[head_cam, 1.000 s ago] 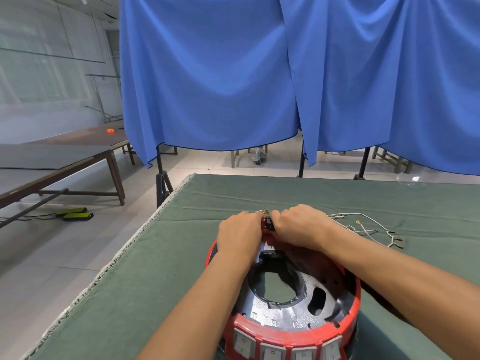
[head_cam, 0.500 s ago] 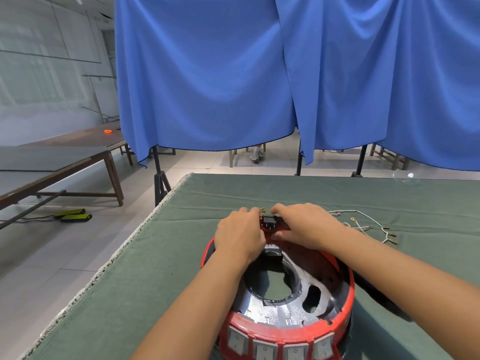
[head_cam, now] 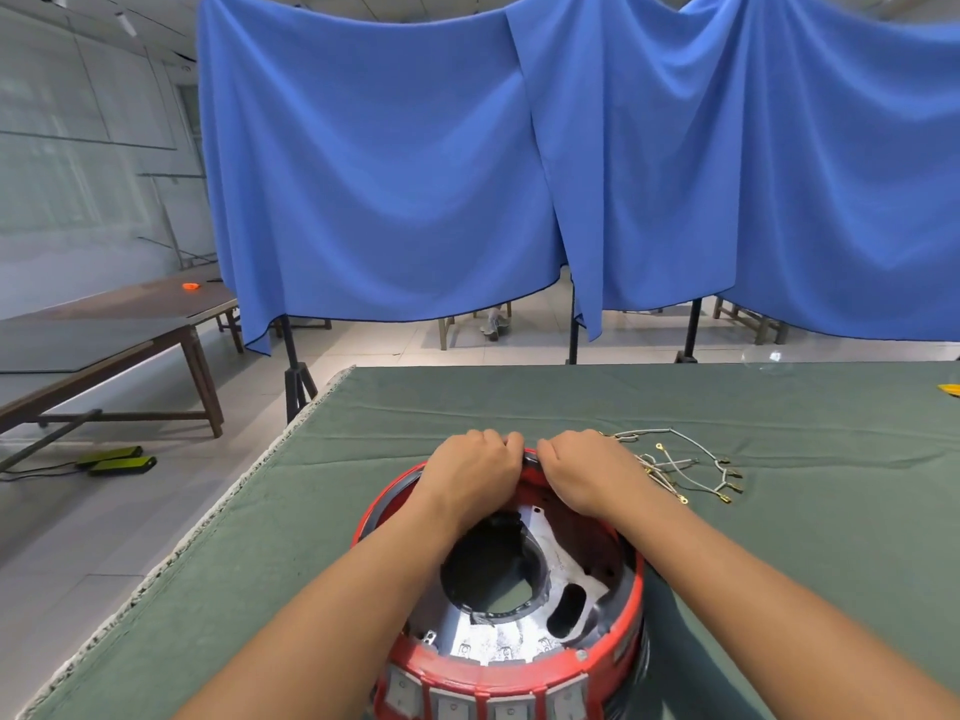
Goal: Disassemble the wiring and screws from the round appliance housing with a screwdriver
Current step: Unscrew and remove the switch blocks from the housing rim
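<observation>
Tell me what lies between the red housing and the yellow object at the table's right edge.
In the head view, a bundle of loose wires lies on the green cloth beside the red housing; beyond it, bare cloth runs to the yellow object.

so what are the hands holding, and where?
Both hands, left and right, grip the far rim of the red housing, fingers curled over its edge. Any small part under the fingers is hidden.

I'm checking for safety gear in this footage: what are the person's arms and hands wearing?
Nothing that shows. The left hand and right hand are bare, with no gloves, rings or watch visible. Both forearms are uncovered as far as the bottom edge of the picture, with no sleeve in view.
</observation>
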Demonstrator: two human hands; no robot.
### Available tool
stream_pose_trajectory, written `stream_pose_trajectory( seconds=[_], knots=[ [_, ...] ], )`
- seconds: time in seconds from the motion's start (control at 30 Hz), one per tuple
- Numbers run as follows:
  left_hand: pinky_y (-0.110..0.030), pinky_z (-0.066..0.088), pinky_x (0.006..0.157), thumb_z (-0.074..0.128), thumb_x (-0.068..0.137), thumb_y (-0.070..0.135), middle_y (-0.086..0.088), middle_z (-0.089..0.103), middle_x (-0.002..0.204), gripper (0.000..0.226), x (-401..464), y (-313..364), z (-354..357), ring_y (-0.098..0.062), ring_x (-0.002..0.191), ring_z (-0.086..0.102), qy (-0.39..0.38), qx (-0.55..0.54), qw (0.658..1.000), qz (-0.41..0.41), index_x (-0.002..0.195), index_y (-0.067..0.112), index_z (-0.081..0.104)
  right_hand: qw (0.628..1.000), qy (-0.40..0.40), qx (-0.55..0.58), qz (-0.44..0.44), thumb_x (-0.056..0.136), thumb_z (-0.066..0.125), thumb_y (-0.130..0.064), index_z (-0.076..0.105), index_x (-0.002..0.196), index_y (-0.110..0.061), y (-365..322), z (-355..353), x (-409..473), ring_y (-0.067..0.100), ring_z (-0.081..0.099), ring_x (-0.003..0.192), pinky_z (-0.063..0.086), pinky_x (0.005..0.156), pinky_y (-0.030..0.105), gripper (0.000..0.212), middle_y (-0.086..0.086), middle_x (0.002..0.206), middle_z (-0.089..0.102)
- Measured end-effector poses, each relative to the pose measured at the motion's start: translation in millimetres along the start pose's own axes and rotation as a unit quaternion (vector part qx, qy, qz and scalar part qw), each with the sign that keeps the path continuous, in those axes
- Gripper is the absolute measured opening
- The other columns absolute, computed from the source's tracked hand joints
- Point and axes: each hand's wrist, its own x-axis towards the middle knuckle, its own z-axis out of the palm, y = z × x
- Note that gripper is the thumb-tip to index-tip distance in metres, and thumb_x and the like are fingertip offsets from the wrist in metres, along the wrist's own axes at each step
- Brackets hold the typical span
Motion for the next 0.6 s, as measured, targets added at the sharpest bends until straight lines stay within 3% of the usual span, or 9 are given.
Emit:
stream_pose_trajectory(
  seconds=[0.07,0.13,0.2,0.3,0.4,0.47,0.53,0.6],
  knots=[
    [-0.037,0.044,0.066,0.031,0.098,0.016,-0.018,0.060,0.109,0.024,0.7,-0.2,-1.7,-0.032,0.095,0.062,-0.003,0.016,1.000,-0.005,0.112,0.005,0.047,1.000,-0.003,-0.005,0.003,0.102,0.026,-0.021,0.054,0.098,-0.007,-1.0,-0.1,-0.1,0.038,0.057,0.103,0.037,0.071,0.039,0.031,0.017,0.113,0.062],
    [-0.032,0.049,0.054,0.054,0.088,0.019,-0.018,0.065,0.088,0.018,-3.6,-0.9,-7.2,-0.027,0.072,0.066,0.027,0.059,0.998,0.020,0.095,0.004,0.060,1.000,0.001,-0.001,0.014,0.103,0.025,-0.021,0.055,0.102,-0.007,-2.7,-1.0,-0.5,0.038,0.057,0.104,0.039,0.073,0.040,0.033,0.017,0.114,0.062],
    [-0.023,0.040,0.033,0.077,0.061,0.024,-0.010,0.063,0.059,0.019,-5.9,-0.9,-8.9,-0.017,0.040,0.058,0.047,0.112,0.992,0.019,0.065,0.010,0.065,1.000,0.004,0.001,0.028,0.105,0.022,-0.023,0.056,0.110,-0.006,-5.3,-0.5,-1.6,0.037,0.057,0.107,0.041,0.078,0.040,0.039,0.017,0.116,0.062],
    [-0.020,0.033,0.027,0.080,0.054,0.023,-0.006,0.059,0.049,0.021,-7.4,-1.0,-6.1,-0.014,0.032,0.051,0.081,0.135,0.987,0.017,0.057,0.011,0.063,0.999,0.003,-0.007,0.042,0.105,0.017,-0.027,0.057,0.118,-0.007,-5.8,0.9,-0.9,0.038,0.057,0.107,0.041,0.080,0.040,0.047,0.018,0.118,0.062],
    [-0.019,0.030,0.028,0.082,0.051,0.019,-0.005,0.054,0.046,0.023,-5.4,0.7,-8.1,-0.014,0.032,0.049,0.102,0.099,0.989,0.050,0.056,0.011,0.060,0.999,-0.003,-0.012,0.040,0.105,0.015,-0.026,0.055,0.121,-0.007,-5.8,2.5,1.1,0.038,0.057,0.109,0.041,0.083,0.041,0.048,0.018,0.120,0.061],
    [-0.025,0.037,0.037,0.072,0.070,0.018,-0.011,0.062,0.063,0.016,-2.4,-0.7,-8.8,-0.020,0.048,0.061,0.093,0.072,0.992,0.045,0.076,0.008,0.061,0.999,-0.001,-0.007,0.039,0.105,0.015,-0.026,0.055,0.122,-0.006,-5.4,2.3,1.1,0.039,0.057,0.109,0.038,0.078,0.040,0.047,0.018,0.120,0.061],
    [-0.035,0.036,0.053,0.045,0.091,0.017,-0.016,0.065,0.091,0.019,-1.9,-11.5,-7.9,-0.032,0.078,0.068,0.046,0.023,0.997,-0.058,0.104,0.003,0.049,0.999,0.001,0.001,0.046,0.105,0.015,-0.026,0.055,0.121,-0.004,-4.9,1.6,0.8,0.040,0.057,0.107,0.035,0.075,0.039,0.048,0.020,0.119,0.061],
    [-0.038,0.031,0.055,0.035,0.095,0.016,-0.016,0.065,0.095,0.018,-8.3,-26.7,-3.4,-0.038,0.084,0.066,0.078,-0.016,0.991,-0.111,0.107,0.005,0.044,0.998,-0.005,0.009,0.055,0.106,0.016,-0.025,0.055,0.121,-0.002,-5.8,1.4,1.5,0.041,0.058,0.105,0.036,0.074,0.040,0.048,0.021,0.117,0.061]
  ],
)
